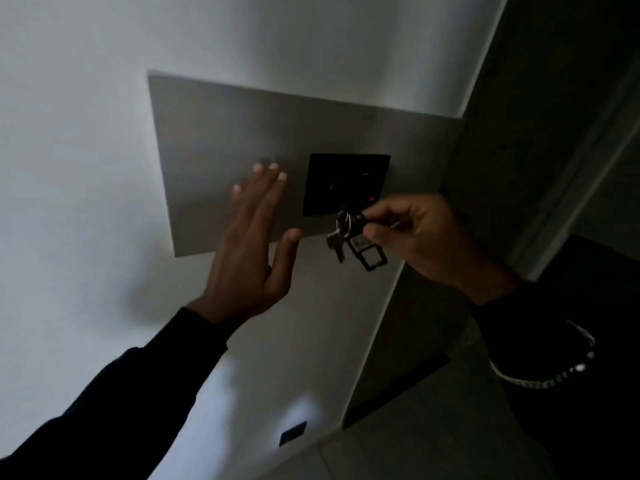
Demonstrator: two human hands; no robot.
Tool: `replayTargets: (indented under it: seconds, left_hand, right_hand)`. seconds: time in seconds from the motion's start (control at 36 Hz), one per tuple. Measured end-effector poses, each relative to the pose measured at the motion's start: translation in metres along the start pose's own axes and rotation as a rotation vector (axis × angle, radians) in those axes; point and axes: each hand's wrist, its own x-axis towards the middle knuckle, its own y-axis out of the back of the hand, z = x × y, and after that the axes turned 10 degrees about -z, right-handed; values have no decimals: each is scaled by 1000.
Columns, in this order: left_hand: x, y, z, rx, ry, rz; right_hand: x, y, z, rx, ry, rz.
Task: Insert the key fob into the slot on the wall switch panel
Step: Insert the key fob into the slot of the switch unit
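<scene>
A black wall switch panel (346,183) sits on a grey plate (242,133) fixed to the white wall; a small red light (371,198) glows near its lower right corner. My right hand (419,233) pinches a dark key fob (360,220) just below the panel's lower right edge, with a key ring, keys (335,244) and a tag (369,256) hanging under it. My left hand (252,244) is raised flat with fingers spread, left of the panel, over the grey plate. The slot itself is too dark to make out.
A dark door frame (540,168) runs down the right side, close to the panel. Low on the wall sits a small dark outlet (292,434) above a pale tiled floor (415,445). The room is dim.
</scene>
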Motion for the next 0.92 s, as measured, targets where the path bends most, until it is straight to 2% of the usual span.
replayTargets:
  seconds: [0.08,0.19,0.47,0.67,0.92]
  left_hand:
    - [34,-17,-3,144,25,84]
    - [71,-29,-10,394,86,117]
    - [99,-33,-42,1035,59,156]
    - [99,-35,-53,1162,67,189]
    - [101,-36,-55,1206,63,222]
  right_hand:
    - [38,35,21,76,112,8]
    - [78,67,40,171,235,-50]
    - [124,91,69,279,362,-25]
    - [135,94,71,324,400,22]
    - [139,85,89,368,315,-9]
